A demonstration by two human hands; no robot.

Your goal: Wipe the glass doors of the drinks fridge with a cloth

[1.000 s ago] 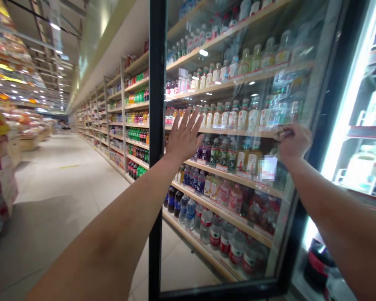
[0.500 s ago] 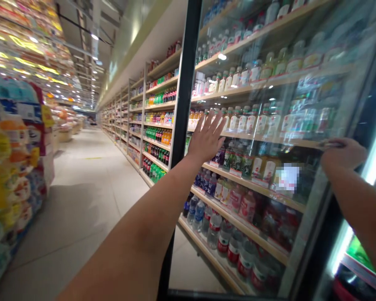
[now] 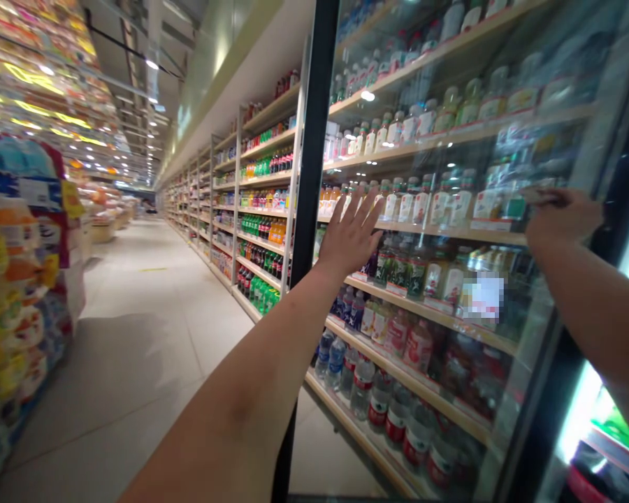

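Note:
A glass door with a black frame stands swung out in front of me. My left hand lies against its glass with the fingers spread, holding nothing. On the right part of the pane, my right hand is closed around a small greyish cloth, bunched up and pressed to the glass. Most of the cloth is hidden by the fingers. Through the pane, shelves of bottled drinks show behind both hands.
Lit cooler shelving with green packs is at the lower right, beside the door's edge. Open drink shelves run into the distance along the aisle floor. Stacked wrapped goods line the left side.
My right hand has moved up the glass and slightly left with the cloth. My left hand stays spread on the pane. The view has shifted slightly.

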